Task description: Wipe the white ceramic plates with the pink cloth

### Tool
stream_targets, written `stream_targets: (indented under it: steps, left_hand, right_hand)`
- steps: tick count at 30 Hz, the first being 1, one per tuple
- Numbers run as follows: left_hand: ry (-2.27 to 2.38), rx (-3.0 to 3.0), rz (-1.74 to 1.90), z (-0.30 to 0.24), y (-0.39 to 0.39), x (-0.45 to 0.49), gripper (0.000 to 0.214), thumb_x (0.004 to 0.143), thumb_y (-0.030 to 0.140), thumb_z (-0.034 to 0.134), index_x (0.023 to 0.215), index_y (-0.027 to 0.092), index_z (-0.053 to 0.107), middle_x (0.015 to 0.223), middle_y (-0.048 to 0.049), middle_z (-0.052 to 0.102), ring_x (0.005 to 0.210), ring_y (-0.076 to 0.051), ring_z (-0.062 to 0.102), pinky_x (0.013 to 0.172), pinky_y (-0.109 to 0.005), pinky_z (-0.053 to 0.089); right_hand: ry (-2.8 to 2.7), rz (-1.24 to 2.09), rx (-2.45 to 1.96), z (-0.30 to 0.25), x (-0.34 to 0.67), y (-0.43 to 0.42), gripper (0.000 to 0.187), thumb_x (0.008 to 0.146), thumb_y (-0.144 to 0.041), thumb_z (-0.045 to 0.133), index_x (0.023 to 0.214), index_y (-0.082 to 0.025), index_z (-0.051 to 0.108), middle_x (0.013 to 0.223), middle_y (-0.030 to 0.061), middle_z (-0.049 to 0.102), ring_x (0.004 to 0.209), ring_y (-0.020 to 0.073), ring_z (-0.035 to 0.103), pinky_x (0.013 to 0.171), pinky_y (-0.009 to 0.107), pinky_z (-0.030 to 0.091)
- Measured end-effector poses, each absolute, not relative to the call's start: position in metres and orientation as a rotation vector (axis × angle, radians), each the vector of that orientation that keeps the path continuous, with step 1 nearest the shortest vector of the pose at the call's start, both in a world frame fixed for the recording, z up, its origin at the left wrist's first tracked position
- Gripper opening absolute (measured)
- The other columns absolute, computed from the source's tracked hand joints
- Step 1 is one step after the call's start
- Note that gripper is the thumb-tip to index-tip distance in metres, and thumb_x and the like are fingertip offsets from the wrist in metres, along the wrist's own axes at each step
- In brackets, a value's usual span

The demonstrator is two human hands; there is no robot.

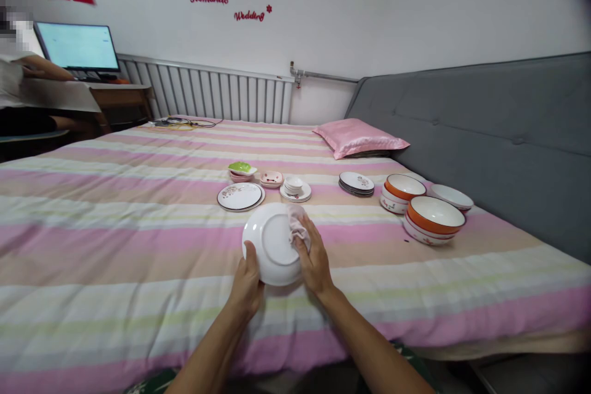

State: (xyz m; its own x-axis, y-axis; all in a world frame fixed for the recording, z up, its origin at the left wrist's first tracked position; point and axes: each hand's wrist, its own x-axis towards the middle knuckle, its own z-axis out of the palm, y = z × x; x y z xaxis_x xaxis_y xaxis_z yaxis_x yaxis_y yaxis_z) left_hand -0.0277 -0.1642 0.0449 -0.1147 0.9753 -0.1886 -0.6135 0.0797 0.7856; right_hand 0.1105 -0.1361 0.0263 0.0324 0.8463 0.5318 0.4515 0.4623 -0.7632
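Observation:
I hold a white plate (270, 240) up over the striped bed, its underside facing me. My left hand (247, 286) grips the plate's lower left rim, fingers closed behind it. My right hand (314, 258) presses a small pale pink cloth (298, 225) against the plate's right side, fingers closed on the cloth.
On the bed (115, 240) lie a flat patterned plate (240, 196), small saucers and cups (295, 188), a green dish (242, 168), a plate stack (356, 184) and orange-and-white bowls (434, 215). A pink pillow (357, 136) and grey headboard (508, 129) are right. A person sits at a desk with a monitor (77, 46), far left.

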Motion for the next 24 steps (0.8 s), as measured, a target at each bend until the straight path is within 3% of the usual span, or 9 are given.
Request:
stream_targets:
  steps: [6, 12, 20, 24]
  left_hand:
    - [0.985, 0.919, 1.310, 0.036, -0.173, -0.020, 0.064, 0.064, 0.059, 0.063, 0.104, 0.009, 0.064, 0.091, -0.0156, 0.071, 0.096, -0.029, 0.064, 0.075, -0.030, 0.052]
    - [1.099, 1.204, 1.268, 0.037, -0.169, -0.020, 0.081, 0.056, 0.074, 0.057, 0.097, 0.004, 0.064, 0.084, -0.0163, 0.070, 0.082, -0.030, 0.064, 0.067, -0.032, 0.051]
    - [1.059, 1.164, 1.522, 0.038, -0.168, -0.021, 0.080, 0.055, 0.074, 0.058, 0.107, 0.014, 0.060, 0.098, -0.0135, 0.068, 0.097, -0.026, 0.060, 0.089, -0.033, 0.045]
    - [1.015, 1.205, 1.493, 0.040, -0.169, -0.021, 0.081, 0.051, 0.075, 0.059, 0.102, 0.013, 0.062, 0.096, -0.0140, 0.068, 0.100, -0.028, 0.059, 0.090, -0.034, 0.044]
  right_hand:
    - [-1.604, 0.373, -1.160, 0.034, 0.121, -0.122, 0.045, 0.092, -0.036, 0.038, 0.136, -0.025, 0.038, 0.143, 0.0034, 0.037, 0.134, 0.0199, 0.029, 0.109, 0.043, 0.026]
    - [-1.955, 0.213, -1.051, 0.052, 0.110, -0.124, 0.043, 0.090, -0.034, 0.041, 0.132, -0.028, 0.044, 0.144, 0.0001, 0.036, 0.135, 0.0207, 0.026, 0.111, 0.044, 0.020]
    - [-2.301, 0.131, -0.793, 0.060, 0.091, -0.145, 0.039, 0.091, -0.035, 0.034, 0.126, -0.028, 0.050, 0.141, -0.0032, 0.041, 0.135, 0.0202, 0.024, 0.111, 0.042, 0.016]
    - [-2.295, 0.113, -0.818, 0.067, 0.095, -0.141, 0.041, 0.087, -0.042, 0.044, 0.125, -0.030, 0.051, 0.140, -0.0022, 0.042, 0.132, 0.0233, 0.029, 0.110, 0.044, 0.018]
